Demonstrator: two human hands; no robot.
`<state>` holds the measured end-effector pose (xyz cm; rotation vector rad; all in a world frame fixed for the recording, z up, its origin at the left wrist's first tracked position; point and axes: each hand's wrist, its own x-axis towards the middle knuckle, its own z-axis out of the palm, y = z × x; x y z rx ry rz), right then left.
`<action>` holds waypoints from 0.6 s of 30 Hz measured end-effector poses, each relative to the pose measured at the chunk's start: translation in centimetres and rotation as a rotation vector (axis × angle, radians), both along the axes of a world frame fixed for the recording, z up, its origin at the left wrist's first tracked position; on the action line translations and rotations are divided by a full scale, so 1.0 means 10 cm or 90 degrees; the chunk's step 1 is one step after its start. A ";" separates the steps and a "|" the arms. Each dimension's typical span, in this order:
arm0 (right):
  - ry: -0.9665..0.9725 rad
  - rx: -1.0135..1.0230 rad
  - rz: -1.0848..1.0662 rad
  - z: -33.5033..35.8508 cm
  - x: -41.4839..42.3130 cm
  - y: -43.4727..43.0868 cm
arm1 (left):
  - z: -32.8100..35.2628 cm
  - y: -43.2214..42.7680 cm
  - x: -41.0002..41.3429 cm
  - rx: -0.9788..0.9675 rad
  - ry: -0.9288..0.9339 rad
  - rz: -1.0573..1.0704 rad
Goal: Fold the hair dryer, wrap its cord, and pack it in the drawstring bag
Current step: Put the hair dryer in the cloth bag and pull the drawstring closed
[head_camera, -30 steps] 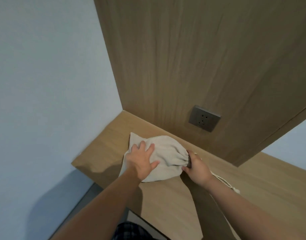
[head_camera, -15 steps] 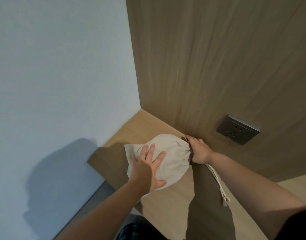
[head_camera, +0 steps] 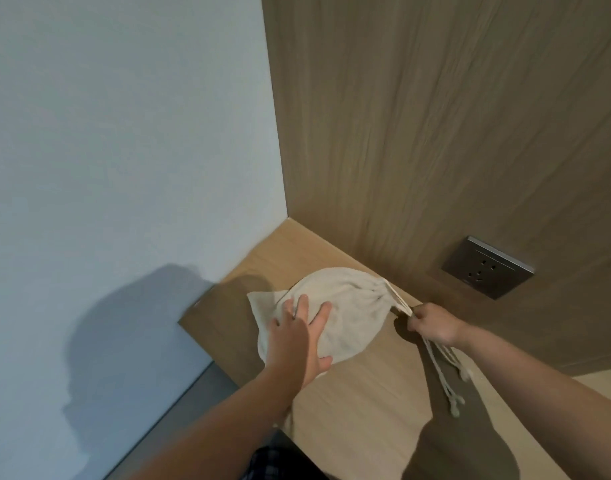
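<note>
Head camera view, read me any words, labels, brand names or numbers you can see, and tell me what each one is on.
There is no readable text.
The drawstring bag is plain cloth with no print showing.
The wall socket shows only its plug holes; a faint mark at its lower edge is too small to read.

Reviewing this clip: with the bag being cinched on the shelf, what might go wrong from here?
1. The beige cloth drawstring bag lies near the front edge of the light wooden shelf; a hard pull may drag it off if the left hand slips.
2. The right hand pulls the white drawstrings sideways; the gathered mouth may stay partly open.
</note>
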<state>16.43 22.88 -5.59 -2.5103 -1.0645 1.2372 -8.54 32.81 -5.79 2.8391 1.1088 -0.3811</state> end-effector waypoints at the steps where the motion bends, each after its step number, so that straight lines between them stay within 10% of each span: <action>1: 0.061 0.030 -0.042 0.07 -0.03 0.03 | 0.01 0.05 0.00 -0.001 -0.013 0.034; 11: -0.061 0.207 -0.079 0.47 -0.52 0.98 | 0.05 0.84 -0.16 0.002 -0.131 0.305; 18: -0.121 -0.021 -0.004 0.22 -0.68 1.16 | -0.07 0.95 -0.45 -0.015 -0.281 0.214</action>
